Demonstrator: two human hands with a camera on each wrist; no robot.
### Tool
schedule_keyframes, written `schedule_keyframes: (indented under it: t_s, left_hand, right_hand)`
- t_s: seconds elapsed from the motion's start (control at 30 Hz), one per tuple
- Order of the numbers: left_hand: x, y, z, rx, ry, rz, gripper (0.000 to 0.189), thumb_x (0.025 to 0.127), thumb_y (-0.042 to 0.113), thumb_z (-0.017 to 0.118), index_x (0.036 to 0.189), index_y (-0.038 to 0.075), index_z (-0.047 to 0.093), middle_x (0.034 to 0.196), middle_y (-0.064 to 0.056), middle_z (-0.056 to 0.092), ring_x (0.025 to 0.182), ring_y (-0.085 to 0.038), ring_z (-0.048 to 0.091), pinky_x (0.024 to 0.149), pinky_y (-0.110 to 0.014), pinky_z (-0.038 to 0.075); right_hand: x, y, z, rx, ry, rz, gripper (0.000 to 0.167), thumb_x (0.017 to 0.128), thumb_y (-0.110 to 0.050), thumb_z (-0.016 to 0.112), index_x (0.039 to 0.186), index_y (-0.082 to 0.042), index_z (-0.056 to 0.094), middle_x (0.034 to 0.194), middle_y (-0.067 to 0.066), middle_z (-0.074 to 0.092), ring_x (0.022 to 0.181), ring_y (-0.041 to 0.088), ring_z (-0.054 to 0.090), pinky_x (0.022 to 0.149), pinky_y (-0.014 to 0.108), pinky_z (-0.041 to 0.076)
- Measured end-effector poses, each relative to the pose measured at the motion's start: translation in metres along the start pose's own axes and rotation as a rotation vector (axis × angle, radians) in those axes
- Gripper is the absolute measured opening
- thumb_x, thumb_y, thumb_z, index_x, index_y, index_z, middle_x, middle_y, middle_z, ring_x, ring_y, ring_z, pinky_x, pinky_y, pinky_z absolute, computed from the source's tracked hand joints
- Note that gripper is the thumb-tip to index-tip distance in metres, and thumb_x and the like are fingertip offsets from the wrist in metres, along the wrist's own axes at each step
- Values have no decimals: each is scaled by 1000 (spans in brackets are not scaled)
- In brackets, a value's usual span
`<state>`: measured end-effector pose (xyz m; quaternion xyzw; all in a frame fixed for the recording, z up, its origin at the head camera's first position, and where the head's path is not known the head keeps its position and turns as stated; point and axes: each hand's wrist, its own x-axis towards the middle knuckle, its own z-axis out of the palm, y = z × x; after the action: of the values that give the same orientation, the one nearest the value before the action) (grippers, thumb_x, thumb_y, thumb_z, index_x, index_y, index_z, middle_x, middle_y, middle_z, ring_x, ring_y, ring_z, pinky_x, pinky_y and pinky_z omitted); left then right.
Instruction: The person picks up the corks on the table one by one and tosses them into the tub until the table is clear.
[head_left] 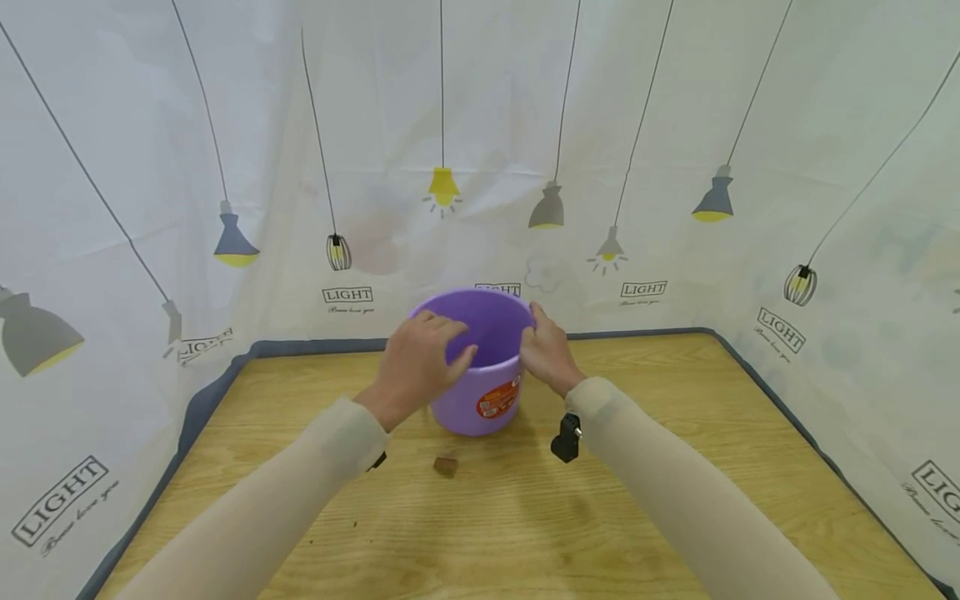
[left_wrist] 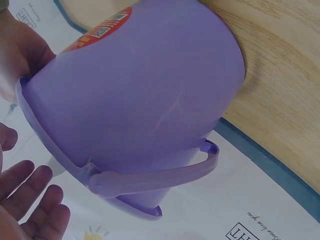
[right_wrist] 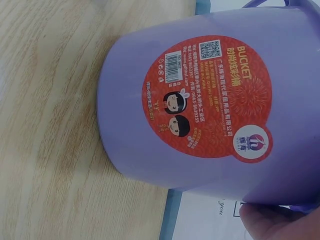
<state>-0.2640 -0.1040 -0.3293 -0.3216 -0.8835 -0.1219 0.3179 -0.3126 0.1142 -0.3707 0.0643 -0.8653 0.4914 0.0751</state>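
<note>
A purple plastic bucket point(head_left: 480, 400) with a red sticker point(right_wrist: 210, 95) stands on the wooden table, its open top facing up. On the right side of its rim, my right hand point(head_left: 551, 348) grips the wall; the right wrist view shows only part of this hand point(right_wrist: 277, 222). My left hand point(head_left: 420, 362) hovers by the left part of the rim, in front of the opening. In the left wrist view its loosely spread fingers point(left_wrist: 37, 195) are apart from the bucket and hold nothing. The purple handle point(left_wrist: 160, 180) hangs down along the bucket's side.
A small brown lump point(head_left: 446, 466) lies on the table point(head_left: 480, 542) in front of the bucket, with several dark specks to its left. White cloth point(head_left: 480, 100) printed with lamps encloses the table at the back and sides, edged by a dark blue strip point(head_left: 322, 345).
</note>
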Motion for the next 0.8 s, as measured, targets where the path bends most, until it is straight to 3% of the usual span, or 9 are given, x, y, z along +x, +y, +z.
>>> schedule_keyframes:
  t_s: [0.6,0.8]
  left_hand:
    - [-8,12,-4,-20,102,149,26,87,27,80,102,5,78,92,-8,77,83,-23,68,79,-36,60]
    - [-13,16,-7,-24,102,179,26,86,25,80,102,5,78,93,-8,77,83,-23,69,81,-35,60]
  right_hand:
    - [-1,-1,1,-12,-2,4,61,106,-16,28,163,-1,16,165,21,27,152,36,28,125,47,23]
    - [0,-1,1,-12,-2,8,61,106,-16,28,163,-1,15,166,21,26,152,35,26,125,47,23]
